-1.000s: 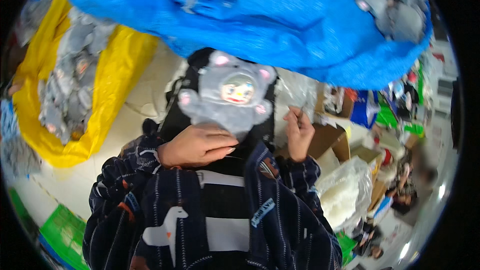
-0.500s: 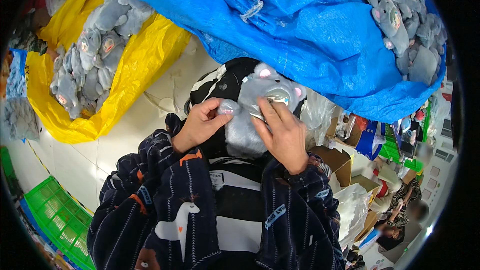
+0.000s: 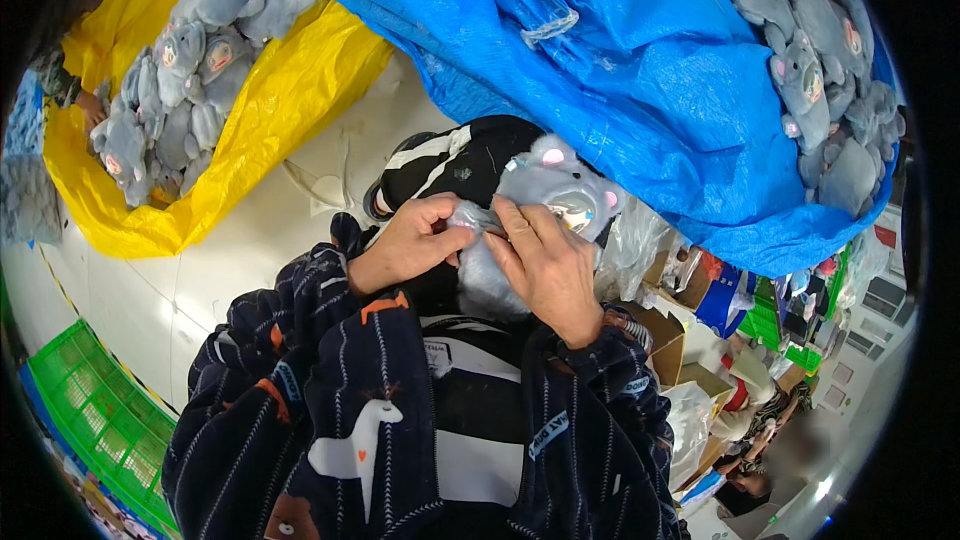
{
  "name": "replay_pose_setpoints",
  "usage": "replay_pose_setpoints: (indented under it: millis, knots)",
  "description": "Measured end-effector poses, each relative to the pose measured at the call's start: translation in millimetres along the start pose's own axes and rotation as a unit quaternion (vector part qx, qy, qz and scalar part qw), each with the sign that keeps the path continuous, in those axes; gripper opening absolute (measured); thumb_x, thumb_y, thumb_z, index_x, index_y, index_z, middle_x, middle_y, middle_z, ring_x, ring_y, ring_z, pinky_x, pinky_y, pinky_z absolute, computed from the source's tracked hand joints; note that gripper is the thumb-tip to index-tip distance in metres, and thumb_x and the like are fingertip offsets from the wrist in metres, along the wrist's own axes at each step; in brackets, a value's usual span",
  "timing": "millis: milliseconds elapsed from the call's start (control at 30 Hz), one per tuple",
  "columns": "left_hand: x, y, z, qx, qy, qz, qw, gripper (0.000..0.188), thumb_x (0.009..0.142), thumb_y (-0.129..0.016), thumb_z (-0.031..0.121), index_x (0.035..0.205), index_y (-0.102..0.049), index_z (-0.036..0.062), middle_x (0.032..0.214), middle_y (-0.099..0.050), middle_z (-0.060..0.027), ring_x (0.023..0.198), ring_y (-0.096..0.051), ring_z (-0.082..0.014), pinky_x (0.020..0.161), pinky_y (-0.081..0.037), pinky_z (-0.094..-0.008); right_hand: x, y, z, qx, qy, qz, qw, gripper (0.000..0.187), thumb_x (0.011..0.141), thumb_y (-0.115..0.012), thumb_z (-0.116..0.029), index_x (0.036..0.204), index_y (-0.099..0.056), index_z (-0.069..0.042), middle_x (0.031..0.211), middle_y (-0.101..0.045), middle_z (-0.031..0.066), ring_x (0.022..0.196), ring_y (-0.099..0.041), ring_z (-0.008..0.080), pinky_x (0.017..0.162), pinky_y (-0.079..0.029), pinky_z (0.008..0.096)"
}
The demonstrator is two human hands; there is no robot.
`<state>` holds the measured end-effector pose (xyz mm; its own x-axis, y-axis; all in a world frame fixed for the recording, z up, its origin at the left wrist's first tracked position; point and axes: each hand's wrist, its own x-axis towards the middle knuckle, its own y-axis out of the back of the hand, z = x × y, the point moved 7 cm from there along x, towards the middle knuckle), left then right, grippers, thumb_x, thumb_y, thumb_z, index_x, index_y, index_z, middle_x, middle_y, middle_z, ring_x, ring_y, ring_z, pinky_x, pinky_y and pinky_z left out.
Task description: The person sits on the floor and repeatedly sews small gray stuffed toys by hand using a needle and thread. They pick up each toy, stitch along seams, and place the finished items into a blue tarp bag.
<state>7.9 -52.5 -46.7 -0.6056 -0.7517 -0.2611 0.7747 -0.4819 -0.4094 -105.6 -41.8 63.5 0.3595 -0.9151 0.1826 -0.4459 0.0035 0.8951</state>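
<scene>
On my lap, over dark trousers with white stripes, lies a grey plush toy (image 3: 487, 285) with pink-lined round ears and a printed face piece. Its arm sticks out to the left, and my left hand (image 3: 412, 245) pinches the end of it between thumb and fingers. My right hand (image 3: 553, 270) lies across the upper body beside the face, its thumb and fingertips closed on the same arm where it meets the body. Those fingers hide part of the toy's chest. Whether something small sits between the fingertips cannot be made out.
A yellow sack (image 3: 235, 180) full of similar grey plush toys stands front left, with another person's hand (image 3: 93, 108) at its edge. A blue sack (image 3: 660, 100) spreads ahead, more toys on its right. A green crate (image 3: 100, 420) is lower left; cardboard boxes (image 3: 665, 340) are right.
My right hand has moved from the toy's face down-left to the arm, its fingers now closing there beside my left hand. The whole view has shifted slightly. Another person's hand now shows by the yellow sack.
</scene>
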Motion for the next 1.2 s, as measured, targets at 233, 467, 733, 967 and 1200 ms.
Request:
replay_pose_setpoints:
  millis: [233,467,733,967,1200]
  knots:
    - [2,1,-3,-0.014,0.005,-0.005,1.000,0.013,0.087,-0.060,0.007,0.096,-0.062,-0.0014,0.086,-0.055,-0.0014,0.072,-0.057,-0.0073,0.059,-0.051,-0.0216,-8,1,5,0.019,-0.044,-0.027,0.998,0.036,0.078,-0.069,-0.018,0.111,-0.060,-0.005,0.086,-0.057,0.0081,0.072,-0.061,0.0273,0.062,-0.051,0.0359]
    - [1,1,-3,-0.015,0.010,-0.002,1.000,0.013,0.087,-0.060,0.007,0.096,-0.062,-0.0015,0.087,-0.055,-0.0013,0.074,-0.057,-0.0075,0.059,-0.052,-0.0218,-10,-2,4,0.001,-0.039,-0.010,0.999,0.038,0.077,-0.071,-0.017,0.113,-0.060,-0.007,0.087,-0.058,0.0082,0.072,-0.061,0.0268,0.062,-0.051,0.0352]
    - [2,-3,1,0.006,-0.003,-0.023,1.000,0.011,0.087,-0.060,0.005,0.095,-0.063,-0.0011,0.088,-0.054,-0.0017,0.074,-0.057,-0.0081,0.061,-0.051,-0.0219,-2,-4,-1,-0.012,-0.009,0.005,1.000,0.037,0.078,-0.070,-0.017,0.111,-0.060,-0.004,0.084,-0.055,0.0068,0.072,-0.060,0.0236,0.061,-0.050,0.0341]
    - [1,-2,8,0.132,-0.058,-0.020,0.989,0.008,0.086,-0.058,0.003,0.091,-0.062,-0.0017,0.083,-0.053,-0.0024,0.074,-0.055,-0.0088,0.061,-0.046,-0.0236,2,5,-5,-0.054,0.019,-0.031,0.998,0.036,0.078,-0.069,-0.018,0.111,-0.060,-0.004,0.082,-0.053,0.0067,0.073,-0.059,0.0230,0.062,-0.050,0.0341]
    - [2,-6,31,0.243,-0.159,0.016,0.957,0.013,0.076,-0.059,0.003,0.087,-0.062,-0.0022,0.073,-0.051,-0.0105,0.065,-0.051,-0.0212,0.057,-0.041,-0.0329,7,4,-7,-0.060,0.081,-0.066,0.993,0.038,0.078,-0.067,-0.018,0.112,-0.059,-0.003,0.084,-0.052,0.0069,0.075,-0.059,0.0236,0.063,-0.050,0.0329]
